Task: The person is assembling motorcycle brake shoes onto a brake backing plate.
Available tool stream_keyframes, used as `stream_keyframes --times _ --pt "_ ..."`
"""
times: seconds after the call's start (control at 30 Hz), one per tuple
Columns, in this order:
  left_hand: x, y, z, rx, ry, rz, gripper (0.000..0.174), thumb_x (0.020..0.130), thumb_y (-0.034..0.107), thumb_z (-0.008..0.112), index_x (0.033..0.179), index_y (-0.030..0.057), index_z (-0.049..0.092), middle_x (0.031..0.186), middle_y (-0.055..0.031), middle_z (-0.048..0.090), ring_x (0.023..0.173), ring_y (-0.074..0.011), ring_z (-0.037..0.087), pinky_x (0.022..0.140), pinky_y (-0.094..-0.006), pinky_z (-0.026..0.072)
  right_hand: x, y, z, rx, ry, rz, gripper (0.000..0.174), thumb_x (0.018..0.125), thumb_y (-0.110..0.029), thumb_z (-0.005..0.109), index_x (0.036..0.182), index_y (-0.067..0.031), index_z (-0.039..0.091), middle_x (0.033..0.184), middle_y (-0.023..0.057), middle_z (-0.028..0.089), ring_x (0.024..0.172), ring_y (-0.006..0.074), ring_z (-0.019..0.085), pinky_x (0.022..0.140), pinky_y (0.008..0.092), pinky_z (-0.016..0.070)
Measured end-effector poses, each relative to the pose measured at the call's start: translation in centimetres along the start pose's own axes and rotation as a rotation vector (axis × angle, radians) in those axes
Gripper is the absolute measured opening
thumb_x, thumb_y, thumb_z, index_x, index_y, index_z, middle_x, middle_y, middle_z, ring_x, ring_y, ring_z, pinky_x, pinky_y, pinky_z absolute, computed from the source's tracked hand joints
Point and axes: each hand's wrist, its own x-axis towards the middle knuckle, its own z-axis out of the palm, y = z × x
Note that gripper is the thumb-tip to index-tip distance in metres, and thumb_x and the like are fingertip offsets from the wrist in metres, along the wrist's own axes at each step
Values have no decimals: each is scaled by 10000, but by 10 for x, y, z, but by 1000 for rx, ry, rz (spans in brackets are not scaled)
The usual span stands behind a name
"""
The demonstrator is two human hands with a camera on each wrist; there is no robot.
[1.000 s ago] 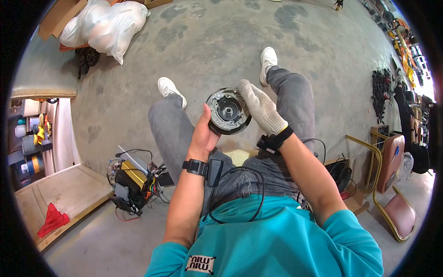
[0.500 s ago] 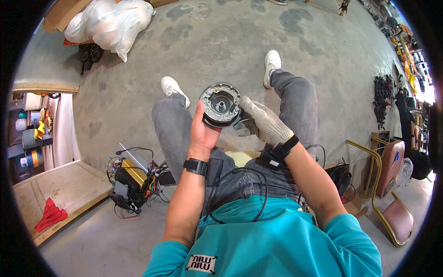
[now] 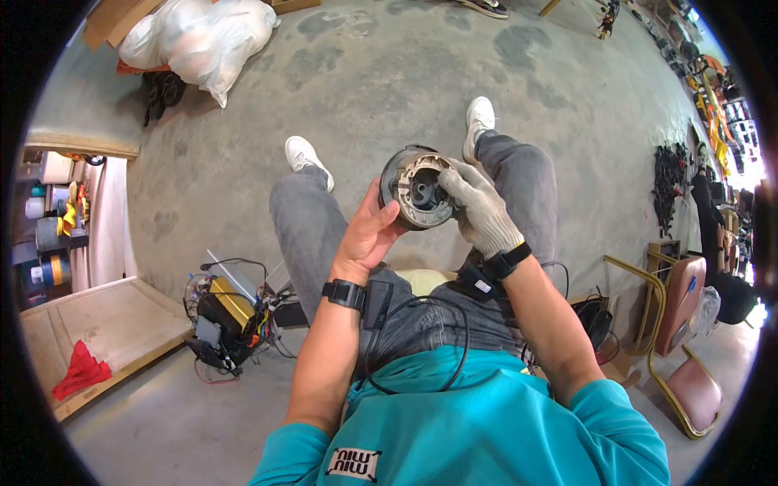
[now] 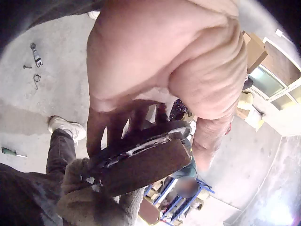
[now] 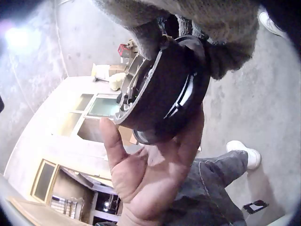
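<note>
A round drum brake assembly [image 3: 424,194], with a pale metal ring and a dark centre, is held above the lap between both hands. My bare left hand [image 3: 366,233] grips its dark outer plate from the left, thumb over the rim. In the left wrist view the brown curved side [image 4: 146,165] of the assembly stands out from the plate, close below the palm. My right hand [image 3: 485,212], in a pale knit glove, holds the ring's right edge with curled fingers. In the right wrist view the gloved fingers overlap the upper rim of the assembly [image 5: 162,92].
A bundle of wired electronics [image 3: 231,320] lies on the floor at left, beside a wooden panel with a red cloth [image 3: 81,371]. Chairs [image 3: 685,316] stand at right. White bags [image 3: 198,44] sit at the far left. A green-handled screwdriver [image 4: 13,152] lies on the floor.
The brake assembly has turned and tilted toward the right, showing more of its dark outer side. The gloved right hand has shifted from the plate's rim to the inner ring's edge.
</note>
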Motion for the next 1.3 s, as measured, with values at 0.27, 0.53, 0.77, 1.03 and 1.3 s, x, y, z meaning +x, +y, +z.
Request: stream_keyframes --times 0.27,0.53,0.77,1.03,1.3 --pt "4 -7 -31 -56 -98 -84 656 1034 504 534 1433 -16 507 1391 -107 613 1299 -221 559 1111 -406 435 0 -27 -5 -300 -150 -30 662 910 -166 727 1436 121 446 1277 152 620 1179 198 596 1036 321 467" --pt "1 -5 -12 170 -28 -173 693 971 498 660 1422 -7 512 1344 -90 627 1233 -178 581 1060 -340 451 -3 -59 7 -714 -322 -19 645 798 -242 785 1336 58 594 1214 169 693 1137 232 647 1011 335 486" --pt "-1 -2 -6 358 -14 -233 638 921 330 785 1408 -3 542 1323 -88 637 1221 -172 576 1070 -325 428 -1 -59 10 -896 -395 -40 617 804 -238 787 1335 20 608 1207 175 699 1130 240 657 1007 333 490" --pt "8 -8 -17 -32 138 -101 460 984 246 706 1349 -4 580 1267 -92 677 1157 -179 649 1013 -356 528 1 -47 -3 -735 -95 -36 630 1001 -485 583 1359 33 589 1245 152 671 1179 209 606 1010 318 467" --pt "7 -8 -19 -3 139 -49 487 999 293 685 1363 -5 556 1274 -101 667 1153 -192 655 1012 -379 538 -7 -34 4 -750 -115 68 625 1014 -502 552 1308 45 619 1105 145 697 1036 210 642 933 332 495"
